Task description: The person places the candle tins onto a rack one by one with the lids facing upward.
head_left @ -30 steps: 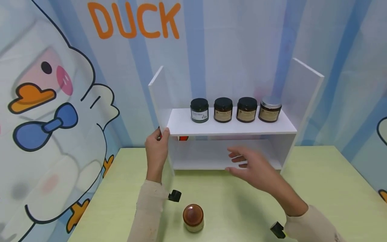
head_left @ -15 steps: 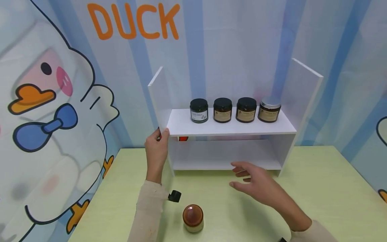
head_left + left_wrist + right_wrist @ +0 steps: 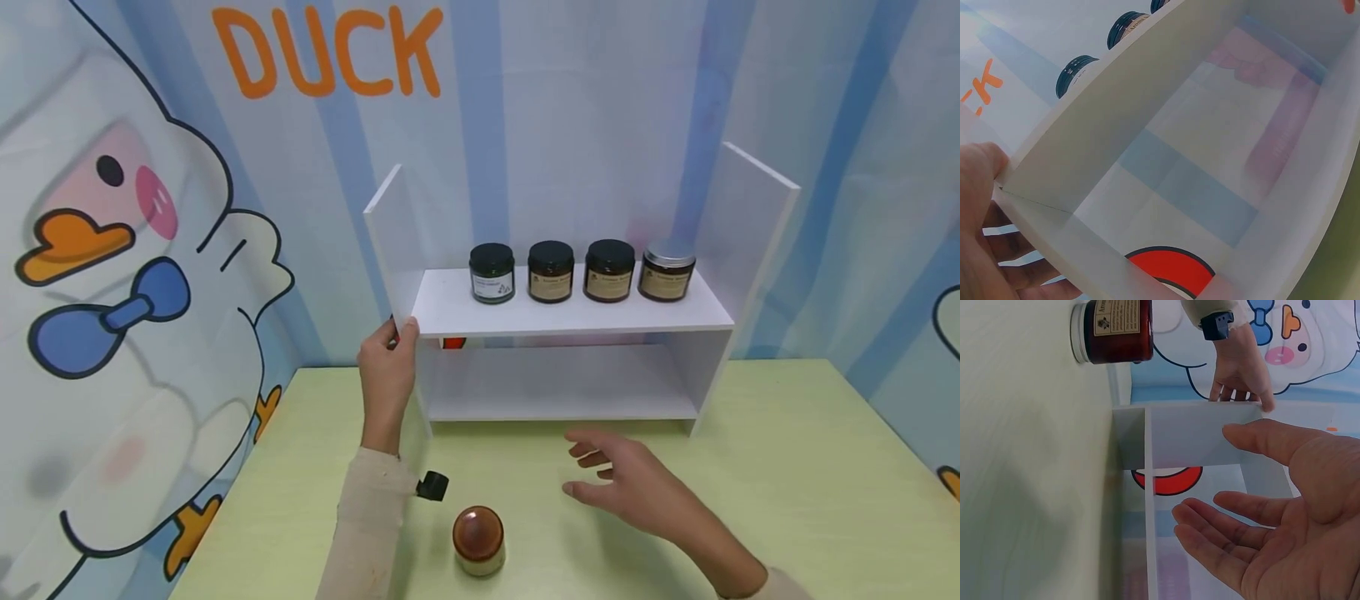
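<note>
A white two-tier shelf (image 3: pixel 525 321) stands on the table, its side panels rising past the upper board. My left hand (image 3: pixel 387 379) grips its left side panel, thumb on the front edge and fingers behind, as the left wrist view also shows. My right hand (image 3: pixel 637 483) hovers in front of the shelf, fingers spread and holding nothing. To its left, an amber glass jar (image 3: pixel 478 537) stands bottom up on its silver lid (image 3: pixel 1079 334). On the upper board sit a white-labelled jar (image 3: pixel 492 275), two black-lidded amber jars (image 3: pixel 551 273) and a silver-lidded amber jar (image 3: pixel 667 272).
The pale green table (image 3: pixel 810 467) reaches back to a blue striped curtain (image 3: pixel 600 100) printed with a duck (image 3: pixel 112 283). Below the row of jars is the shelf's lower board (image 3: pixel 562 392). A small black wrist camera (image 3: pixel 432 486) sticks out beside the left sleeve.
My right hand has drawn back and down from the lower compartment toward the front of the table. My left hand keeps its grip on the shelf, and the jars stay in place.
</note>
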{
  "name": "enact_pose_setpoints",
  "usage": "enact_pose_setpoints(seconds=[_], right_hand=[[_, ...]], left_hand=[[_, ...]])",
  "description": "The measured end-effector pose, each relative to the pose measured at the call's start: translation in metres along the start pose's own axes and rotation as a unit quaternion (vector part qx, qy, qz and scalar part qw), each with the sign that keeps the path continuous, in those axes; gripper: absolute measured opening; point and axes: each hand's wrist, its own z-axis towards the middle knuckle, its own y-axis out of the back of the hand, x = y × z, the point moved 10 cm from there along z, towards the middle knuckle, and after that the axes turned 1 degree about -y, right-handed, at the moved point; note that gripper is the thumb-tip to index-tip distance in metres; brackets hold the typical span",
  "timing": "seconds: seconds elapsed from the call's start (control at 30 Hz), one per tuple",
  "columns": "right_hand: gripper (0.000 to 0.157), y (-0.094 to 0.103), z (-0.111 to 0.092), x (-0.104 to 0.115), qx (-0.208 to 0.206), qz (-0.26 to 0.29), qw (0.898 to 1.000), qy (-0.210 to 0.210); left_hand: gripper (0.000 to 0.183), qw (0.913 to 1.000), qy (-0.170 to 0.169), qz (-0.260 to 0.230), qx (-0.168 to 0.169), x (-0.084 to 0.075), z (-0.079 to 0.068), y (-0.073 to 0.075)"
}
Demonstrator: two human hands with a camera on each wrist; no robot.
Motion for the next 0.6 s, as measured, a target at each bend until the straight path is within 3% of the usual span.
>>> enact_pose_setpoints(seconds=[0.6], right_hand=[[0.060, -0.030, 0.000, 0.003, 0.041, 0.001, 0.999, 0.004]], left_hand=[[0.044, 0.9999, -0.011, 0.009, -0.006, -0.002, -0.001, 0.003]])
